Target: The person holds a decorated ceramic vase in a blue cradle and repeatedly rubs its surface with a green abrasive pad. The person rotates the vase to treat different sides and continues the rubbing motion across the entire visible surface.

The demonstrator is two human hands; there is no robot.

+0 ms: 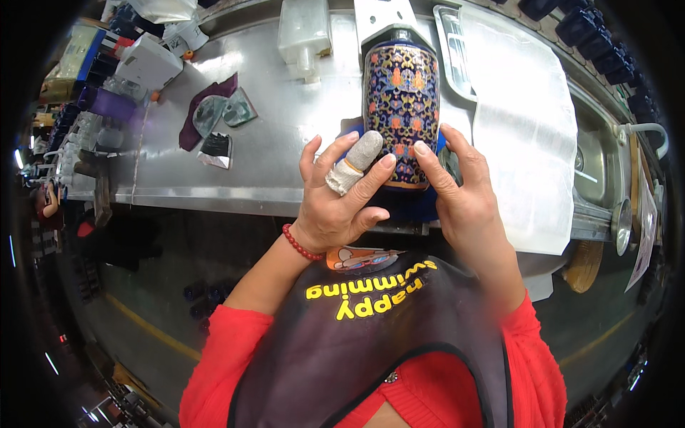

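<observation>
A dark blue bottle with a colourful floral pattern lies on its side, its neck pointing away from me. My left hand is at the near left of the bottle with fingers spread. One of its fingers wears a grey finger cot tied with an orange band; the fingertip beside it rests at the bottle's lower edge. Across from it, my right hand has its fingers stretched out, one tip on the pattern and another along the bottle's right side. Blue material shows beneath the bottle's near end.
On the metal worktop lie a purple cloth, greenish clear pieces and a small black-and-white packet. A clear container stands behind. White paper covers the right side, beside a sink with a tap.
</observation>
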